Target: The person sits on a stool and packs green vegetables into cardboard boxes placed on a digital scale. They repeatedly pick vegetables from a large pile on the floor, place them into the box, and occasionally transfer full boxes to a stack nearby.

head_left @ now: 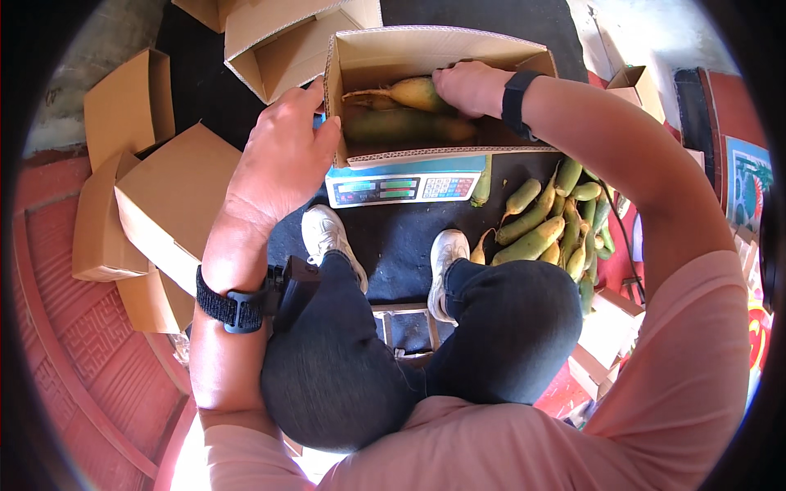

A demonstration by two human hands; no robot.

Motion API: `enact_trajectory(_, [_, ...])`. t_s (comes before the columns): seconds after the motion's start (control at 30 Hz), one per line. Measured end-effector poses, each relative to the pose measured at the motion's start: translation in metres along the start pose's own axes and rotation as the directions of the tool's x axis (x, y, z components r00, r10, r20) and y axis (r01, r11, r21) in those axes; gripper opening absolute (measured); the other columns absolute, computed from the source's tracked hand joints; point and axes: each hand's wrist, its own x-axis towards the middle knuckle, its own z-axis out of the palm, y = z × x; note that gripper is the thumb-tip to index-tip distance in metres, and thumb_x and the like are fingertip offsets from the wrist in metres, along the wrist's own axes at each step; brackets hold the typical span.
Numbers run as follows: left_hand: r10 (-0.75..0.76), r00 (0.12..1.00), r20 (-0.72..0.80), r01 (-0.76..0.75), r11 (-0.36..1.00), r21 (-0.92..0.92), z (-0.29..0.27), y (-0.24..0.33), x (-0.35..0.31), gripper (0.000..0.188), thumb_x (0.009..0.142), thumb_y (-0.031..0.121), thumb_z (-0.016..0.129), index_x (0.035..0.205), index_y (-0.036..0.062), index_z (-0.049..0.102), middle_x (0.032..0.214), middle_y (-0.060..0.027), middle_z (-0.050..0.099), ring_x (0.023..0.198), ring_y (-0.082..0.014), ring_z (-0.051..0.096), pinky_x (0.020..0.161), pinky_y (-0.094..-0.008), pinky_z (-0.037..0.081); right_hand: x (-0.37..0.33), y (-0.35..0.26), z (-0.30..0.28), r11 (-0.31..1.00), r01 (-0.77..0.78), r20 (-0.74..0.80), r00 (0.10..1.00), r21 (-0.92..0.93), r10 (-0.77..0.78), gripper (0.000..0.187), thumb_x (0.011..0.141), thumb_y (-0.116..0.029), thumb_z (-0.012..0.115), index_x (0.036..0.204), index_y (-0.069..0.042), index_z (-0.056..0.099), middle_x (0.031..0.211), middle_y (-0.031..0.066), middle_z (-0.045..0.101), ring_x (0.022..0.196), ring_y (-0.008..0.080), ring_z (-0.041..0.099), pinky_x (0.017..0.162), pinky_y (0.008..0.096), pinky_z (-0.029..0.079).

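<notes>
Where a box [442, 51] rests, the scale [404, 189] bears printed keys [449, 189].

Green-lit displays [399, 190] and a keypad [446, 187] on a weighing scale [409, 175] bear characters too small to read.

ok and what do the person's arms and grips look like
The left grip and right grip are gloveless. The left forearm wears a black woven strap with a buckle and boxy black device; the right forearm, a black band. The sleeves are short and pink.
</notes>
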Motion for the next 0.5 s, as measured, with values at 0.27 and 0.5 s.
enact_trajectory(0.27, [0.035,0.999,-0.004,-0.035,0.999,-0.005,0.003,-0.007,0.000,0.041,0.087,0.014,0.054,0.122,-0.0069,0.050,0.109,-0.0264,0.057,0.105,-0.0404,0.055,0.092,-0.0428,0.044,-0.004,0.000,-0.009,0.981,0.147,0.019,0.989,-0.130,-0.145,0.022,0.069,-0.010,0.075,0.090,-0.004,0.071,0.090,0.0147,0.070,0.090,0.0292,0.067,0.075,0.0383,0.054])
enact_trajectory(0.5, [-0.046,0.998,0.052,0.051,0.993,-0.105,-0.003,0.004,0.005,0.035,0.087,0.013,0.053,0.117,-0.0053,0.053,0.102,-0.0245,0.059,0.084,-0.0339,0.065,0.076,-0.0386,0.051,-0.027,0.010,-0.024,0.985,0.115,-0.064,0.990,-0.125,-0.124,0.027,0.077,-0.025,0.072,0.091,-0.001,0.069,0.089,0.0135,0.069,0.088,0.0302,0.067,0.075,0.0380,0.054])
